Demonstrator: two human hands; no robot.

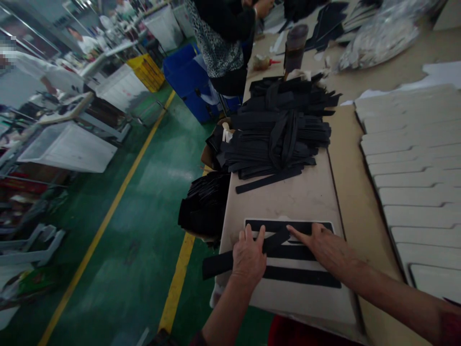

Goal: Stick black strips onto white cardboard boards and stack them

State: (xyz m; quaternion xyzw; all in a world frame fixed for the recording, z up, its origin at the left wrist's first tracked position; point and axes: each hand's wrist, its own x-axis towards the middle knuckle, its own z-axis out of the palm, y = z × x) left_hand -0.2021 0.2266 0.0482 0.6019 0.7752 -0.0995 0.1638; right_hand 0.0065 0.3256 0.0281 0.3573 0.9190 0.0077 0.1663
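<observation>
Left hand [249,254] presses a loose black strip [218,265], fingers spread; right hand [322,242] – index finger extended, others curled – touches its far end. Strip lies slantwise over the white-edged panel [288,264], on the bench [284,204]. Beyond the panel: tied strip bundles [281,139]. Right of it: overlapping pale pieces [418,192]. Past the bundles: dark-liquid cup [296,45].

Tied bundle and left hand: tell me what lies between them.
Head view: one loose black strip below the tied bundle, then bare tabletop, then a white edge by the left hand.
</observation>
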